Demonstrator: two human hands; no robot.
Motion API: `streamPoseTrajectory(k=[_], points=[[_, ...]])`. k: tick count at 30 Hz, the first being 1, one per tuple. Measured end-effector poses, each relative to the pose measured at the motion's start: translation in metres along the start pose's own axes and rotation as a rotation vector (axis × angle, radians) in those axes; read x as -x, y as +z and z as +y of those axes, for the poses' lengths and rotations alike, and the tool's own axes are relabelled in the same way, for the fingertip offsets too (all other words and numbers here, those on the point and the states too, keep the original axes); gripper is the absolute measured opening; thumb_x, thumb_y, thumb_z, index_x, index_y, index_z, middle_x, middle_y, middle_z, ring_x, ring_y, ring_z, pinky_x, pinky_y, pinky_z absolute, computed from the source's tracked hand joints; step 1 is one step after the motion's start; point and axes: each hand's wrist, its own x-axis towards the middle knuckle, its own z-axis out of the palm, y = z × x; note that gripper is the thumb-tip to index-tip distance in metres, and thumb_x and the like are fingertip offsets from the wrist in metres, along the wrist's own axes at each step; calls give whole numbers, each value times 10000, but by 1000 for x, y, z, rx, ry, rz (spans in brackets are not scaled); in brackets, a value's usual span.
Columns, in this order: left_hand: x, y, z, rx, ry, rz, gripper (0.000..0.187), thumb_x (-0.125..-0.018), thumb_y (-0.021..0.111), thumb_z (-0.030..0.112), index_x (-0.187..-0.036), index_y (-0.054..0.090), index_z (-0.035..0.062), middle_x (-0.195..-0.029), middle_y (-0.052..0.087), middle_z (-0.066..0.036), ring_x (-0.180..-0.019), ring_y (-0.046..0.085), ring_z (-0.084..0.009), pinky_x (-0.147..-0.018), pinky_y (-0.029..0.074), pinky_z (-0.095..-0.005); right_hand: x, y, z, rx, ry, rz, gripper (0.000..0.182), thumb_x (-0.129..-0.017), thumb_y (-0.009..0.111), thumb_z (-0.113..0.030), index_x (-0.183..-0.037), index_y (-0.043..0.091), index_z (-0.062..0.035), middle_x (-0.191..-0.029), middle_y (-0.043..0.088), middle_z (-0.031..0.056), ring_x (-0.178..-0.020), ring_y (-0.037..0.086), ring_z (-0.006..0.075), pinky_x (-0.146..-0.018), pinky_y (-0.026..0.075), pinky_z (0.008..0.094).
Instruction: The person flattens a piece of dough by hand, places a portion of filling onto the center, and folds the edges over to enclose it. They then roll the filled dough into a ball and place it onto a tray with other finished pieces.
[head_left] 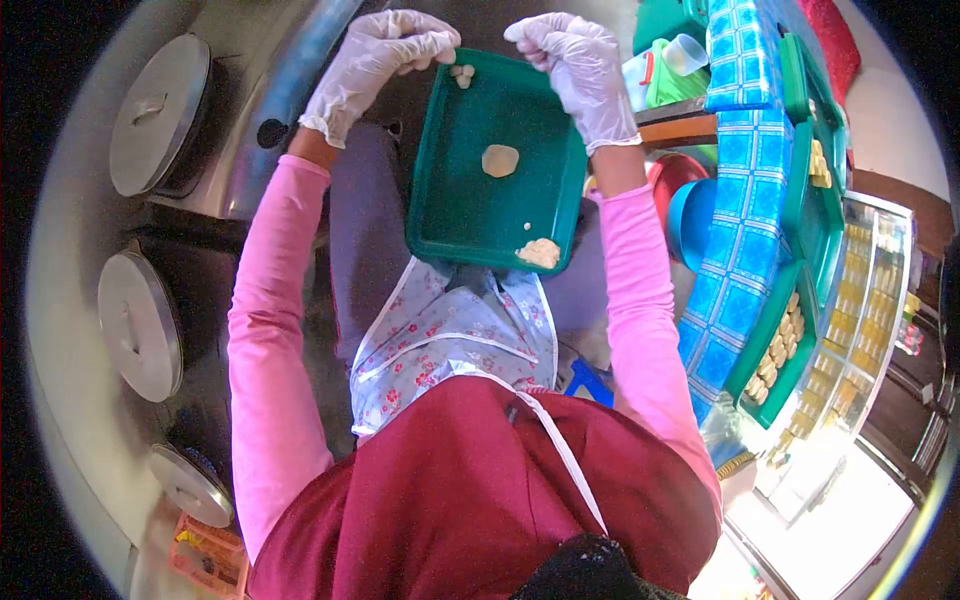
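A green tray point(470, 215) rests across my lap. Near its middle lies a flat round piece of dough point(500, 160). Several small dough balls point(463, 75) sit in the far left corner, and a rough lump of dough point(540, 253) is at the near right. My left hand point(385, 55), in a white glove, hovers by the far left corner with its fingertips pinched together. Across from it, my gloved right hand point(575, 65) is above the far right edge, fingers curled and closed. Whatever either pinch may hold is too small to make out.
Lidded pots point(160, 115) line the left side. At right, a table with a blue checked cloth point(750, 185) bears green trays, one with rows of dough pieces point(778, 350). A blue bowl point(690, 225) and a glass-fronted case point(850, 320) are also there.
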Motion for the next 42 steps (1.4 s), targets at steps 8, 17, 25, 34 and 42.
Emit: streamPoseTrajectory(k=[8,17,25,34,42], points=[[67,23,-91,-344,-42,284,500,-868,733,270,-1205,631,-85,-1073,716,-145,-1013,656,-208,-948,499,-327,49,-6,-10,330,-47,78,152,-839,673,-84,-922,780,-16,-796,718,31,-682,587,70,-614,430,216],[128,117,-153,24,-380,615,448,-870,736,139,-1253,650,-78,-1215,687,-212,-1096,664,-287,-975,482,-344,96,-11,153,429,221,460,128,-773,781,-146,-799,777,-21,-732,731,47,-650,641,130,-632,496,297],[119,127,-158,-273,-304,466,440,-913,741,155,-1278,639,-68,-1212,677,-114,-1077,621,-167,-985,459,-288,85,-35,154,680,176,494,213,-814,711,-221,-839,778,-21,-801,745,142,-738,697,243,-707,516,376],[118,128,-139,-67,-430,507,473,-895,746,143,-1304,627,-65,-1259,663,-153,-1096,622,-189,-977,460,-288,95,-34,177,1368,46,255,140,-895,689,-152,-954,767,-52,-831,691,152,-821,657,293,-730,499,413],[113,126,-143,301,-449,655,466,-931,695,185,-1304,620,-85,-1210,696,-117,-1077,636,-176,-957,474,-286,101,18,170,1726,83,-15,381,-795,625,-117,-1164,678,-34,-917,638,153,-895,574,320,-737,472,433]])
